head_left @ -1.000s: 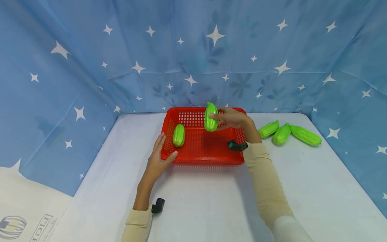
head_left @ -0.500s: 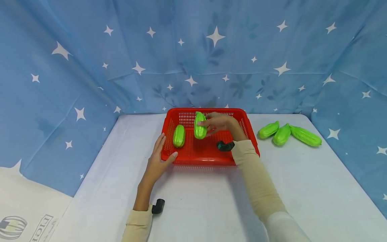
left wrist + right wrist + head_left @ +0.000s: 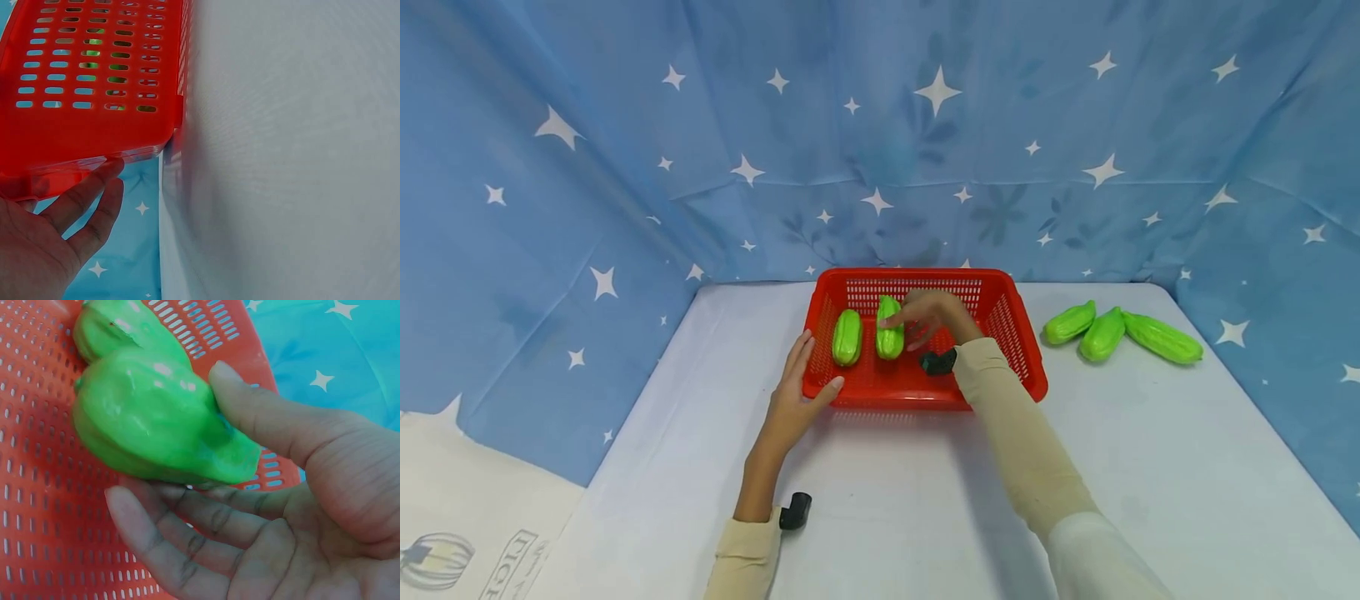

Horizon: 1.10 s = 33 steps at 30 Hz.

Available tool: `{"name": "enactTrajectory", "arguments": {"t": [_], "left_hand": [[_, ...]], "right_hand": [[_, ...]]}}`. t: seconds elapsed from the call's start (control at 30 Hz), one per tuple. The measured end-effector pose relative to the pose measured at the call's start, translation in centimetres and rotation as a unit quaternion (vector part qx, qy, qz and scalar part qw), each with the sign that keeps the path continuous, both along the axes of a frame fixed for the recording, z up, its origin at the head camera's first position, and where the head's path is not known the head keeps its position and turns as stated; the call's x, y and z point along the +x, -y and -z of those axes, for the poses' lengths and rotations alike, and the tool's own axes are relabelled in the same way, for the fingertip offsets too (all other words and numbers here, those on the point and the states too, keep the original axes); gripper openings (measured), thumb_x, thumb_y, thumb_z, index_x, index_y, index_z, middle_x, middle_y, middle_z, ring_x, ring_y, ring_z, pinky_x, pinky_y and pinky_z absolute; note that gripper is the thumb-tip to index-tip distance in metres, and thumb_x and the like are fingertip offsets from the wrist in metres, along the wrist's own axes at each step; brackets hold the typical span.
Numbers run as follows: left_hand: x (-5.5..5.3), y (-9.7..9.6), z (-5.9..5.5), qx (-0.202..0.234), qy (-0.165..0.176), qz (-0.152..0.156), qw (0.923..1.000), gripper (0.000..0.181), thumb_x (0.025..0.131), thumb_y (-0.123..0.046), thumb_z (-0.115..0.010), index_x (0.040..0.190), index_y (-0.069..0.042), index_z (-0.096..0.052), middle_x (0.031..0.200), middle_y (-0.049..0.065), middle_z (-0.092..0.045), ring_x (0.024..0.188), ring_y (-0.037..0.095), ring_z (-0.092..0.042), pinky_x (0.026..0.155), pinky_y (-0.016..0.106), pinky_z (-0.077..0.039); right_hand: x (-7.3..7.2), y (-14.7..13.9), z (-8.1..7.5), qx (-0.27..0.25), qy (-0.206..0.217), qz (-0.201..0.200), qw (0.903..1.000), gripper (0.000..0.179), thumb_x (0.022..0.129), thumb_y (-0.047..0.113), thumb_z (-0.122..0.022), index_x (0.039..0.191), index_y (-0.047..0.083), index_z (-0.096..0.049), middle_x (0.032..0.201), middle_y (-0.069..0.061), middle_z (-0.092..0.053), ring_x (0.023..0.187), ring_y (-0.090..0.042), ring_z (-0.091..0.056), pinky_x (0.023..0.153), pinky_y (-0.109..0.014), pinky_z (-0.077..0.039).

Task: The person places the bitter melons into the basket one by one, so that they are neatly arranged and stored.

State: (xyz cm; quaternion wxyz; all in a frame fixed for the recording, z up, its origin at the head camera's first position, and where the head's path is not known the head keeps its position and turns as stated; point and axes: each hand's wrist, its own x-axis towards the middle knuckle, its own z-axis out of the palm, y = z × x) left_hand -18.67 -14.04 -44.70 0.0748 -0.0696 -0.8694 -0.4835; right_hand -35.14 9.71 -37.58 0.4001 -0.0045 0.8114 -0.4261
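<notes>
We see two glossy, ridged green gourds in the red slotted plastic basket, one pinched by the right hand, whose palm only its wrist view shows. The left hand touches the rim, fingers spread; three more gourds lie outside.

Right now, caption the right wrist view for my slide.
Right hand holding a green vegetable inside a red basket, with a second vegetable behind it.

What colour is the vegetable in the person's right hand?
The vegetable is bright, glossy green; it shows best in the right wrist view.
</notes>
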Motion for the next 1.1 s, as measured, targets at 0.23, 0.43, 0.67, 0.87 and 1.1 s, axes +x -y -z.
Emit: {"name": "enactTrajectory", "arguments": {"t": [0.23, 0.43, 0.67, 0.87, 1.1], "left_hand": [[0.0, 0.1, 0.0, -0.005, -0.004, -0.002, 1.0, 0.087, 0.087, -0.055, -0.064, 0.156, -0.022, -0.023, 0.162, -0.018, -0.014, 0.151, 0.02, -0.02, 0.103, 0.053, -0.045], [-0.1, 0.2, 0.3, -0.006, -0.004, -0.001, 1.0, 0.087, 0.087, -0.056, -0.063, 0.156, -0.021, -0.023, 0.162, -0.018, -0.013, 0.151, 0.021, -0.019, 0.104, 0.054, -0.044], [-0.2, 0.0, 0.3, -0.007, -0.004, -0.003, 1.0, 0.087, 0.087, -0.058, -0.062, 0.156, -0.022, -0.024, 0.161, -0.02, -0.013, 0.151, 0.019, -0.019, 0.104, 0.054, -0.044], [-0.3, 0.0, 0.3, -0.006, -0.004, -0.004, 1.0, 0.087, 0.087, -0.058, -0.063, 0.156, -0.021, -0.024, 0.161, -0.02, -0.014, 0.151, 0.018, -0.019, 0.104, 0.052, -0.044], [-0.2, 0.0, 0.2, -0.011, -0.004, -0.005, 0.9999, 0.087, 0.087, -0.056, -0.063, 0.156, -0.021, -0.024, 0.161, -0.019, -0.014, 0.151, 0.018, -0.019, 0.106, 0.054, -0.042]], "right_hand": [[-0.3, 0.7, 0.5, 0.019, 0.008, -0.002, 0.9998, 0.063, 0.088, 0.033, -0.073, 0.133, 0.002, -0.04, 0.131, -0.016, -0.05, 0.114, -0.032, -0.057, 0.091, -0.043, -0.057], [-0.6, 1.3, 1.0, 0.023, 0.032, -0.008, 0.9992, 0.054, 0.09, 0.033, -0.07, 0.128, 0.002, -0.047, 0.124, -0.017, -0.056, 0.099, -0.027, -0.064, 0.093, -0.04, -0.056], [-0.9, 1.8, 1.9, 0.015, 0.048, 0.001, 0.9987, 0.049, 0.092, 0.029, -0.068, 0.127, 0.003, -0.047, 0.124, -0.014, -0.055, 0.096, -0.025, -0.062, 0.094, -0.039, -0.055], [-1.0, 2.2, 2.4, 0.025, 0.049, 0.006, 0.9984, 0.053, 0.091, 0.032, -0.069, 0.129, 0.003, -0.045, 0.122, -0.015, -0.056, 0.101, -0.026, -0.061, 0.091, -0.038, -0.057], [-1.0, 2.8, 2.8, 0.029, 0.044, 0.032, 0.9981, 0.052, 0.088, 0.034, -0.073, 0.124, 0.005, -0.047, 0.11, -0.012, -0.059, 0.098, -0.026, -0.063, 0.089, -0.039, -0.058]]}}
